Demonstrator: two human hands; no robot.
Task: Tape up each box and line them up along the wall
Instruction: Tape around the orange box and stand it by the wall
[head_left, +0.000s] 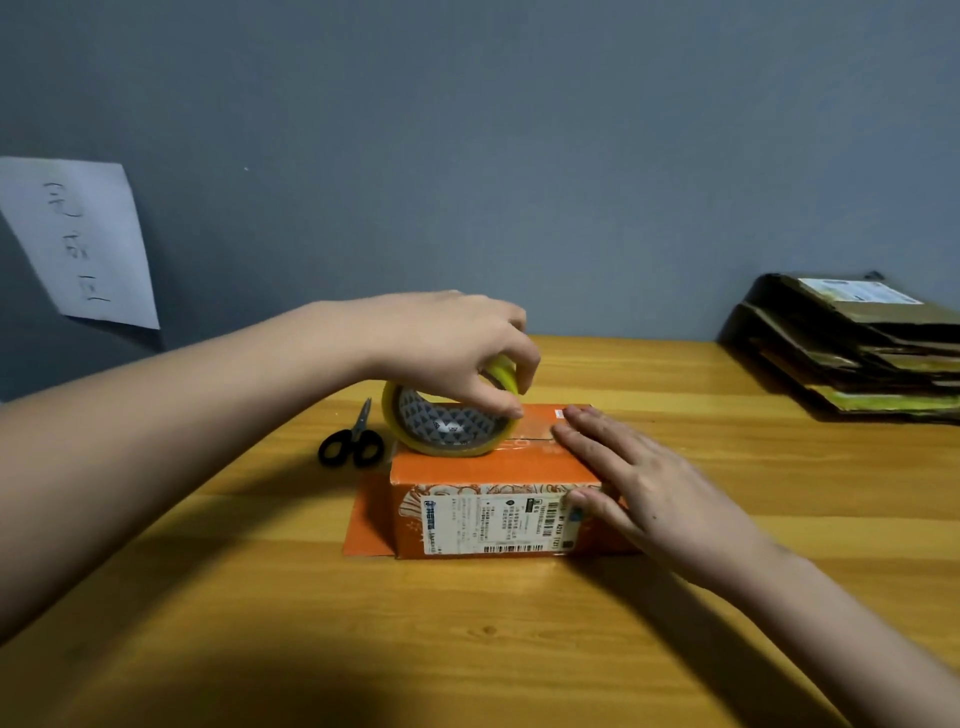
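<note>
The left hand (447, 348) grips the tape roll (447, 421) on the orange box (488, 499); the right hand (639, 483) presses flat at its 3 o'clock end. The strip could wrinkle or veer off the seam if that pressure slips.

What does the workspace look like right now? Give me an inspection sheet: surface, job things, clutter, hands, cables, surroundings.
Surface: wooden table, set against the wall.
Job's things: orange box with a shipping label on its near side, flaps closed on top; tape roll standing on the box top, clear tape laid along the seam.
Clutter: black-handled scissors lying on the table left of the box.
Hands: left hand grips the tape roll from above; right hand lies flat, fingers pressing the box top and right edge.
Cables: nothing seen.
Surroundings: grey wall; paper sheet with handwriting on the wall at left; pile of flattened cardboard at the table's far right.
</note>
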